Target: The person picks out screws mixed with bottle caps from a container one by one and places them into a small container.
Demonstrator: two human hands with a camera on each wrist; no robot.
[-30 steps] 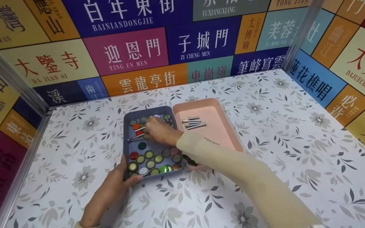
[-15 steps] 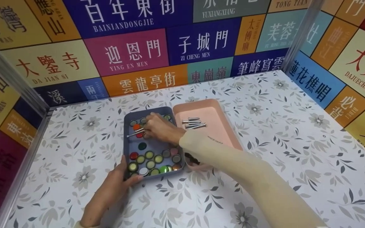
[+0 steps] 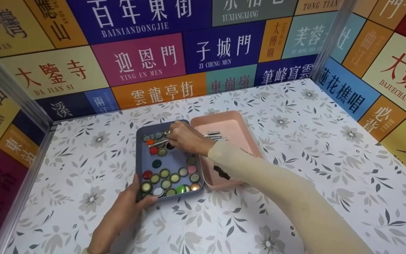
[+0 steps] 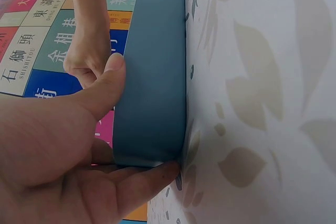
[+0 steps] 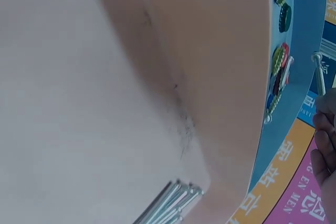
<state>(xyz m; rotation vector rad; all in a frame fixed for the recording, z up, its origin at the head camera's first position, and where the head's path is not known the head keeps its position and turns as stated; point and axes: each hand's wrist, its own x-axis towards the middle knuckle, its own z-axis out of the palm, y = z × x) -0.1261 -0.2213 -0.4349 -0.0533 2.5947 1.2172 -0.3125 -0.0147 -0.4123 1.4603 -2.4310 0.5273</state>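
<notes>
In the head view my left hand [image 3: 122,208] grips the near left corner of the blue-grey tray [image 3: 178,158]. Its thumb lies on the near wall, with the fingers along the left side. Over the tray's far half, my right hand [image 3: 189,137] pinches a silver bolt [image 5: 319,74], whose head sticks out from the fingertips in the right wrist view. Another bolt [image 5: 286,72] lies among bottle caps in the tray. Several bottle caps [image 3: 166,184] sit at the near end, green, red, white and orange; others at the far end are partly hidden by the right hand.
A pink tray [image 3: 231,123] adjoins the blue-grey one on its right. Several silver bolts [image 3: 213,135] lie in it, partly behind the right wrist, along with dark items [image 3: 221,173] near the forearm. Printed panels [image 3: 146,56] wall the floral-covered table [image 3: 294,141].
My right hand has lifted away from the bottle caps and shifted right and farther back, keeping the bolt in its fingers. The left hand keeps its grip on the tray corner.
</notes>
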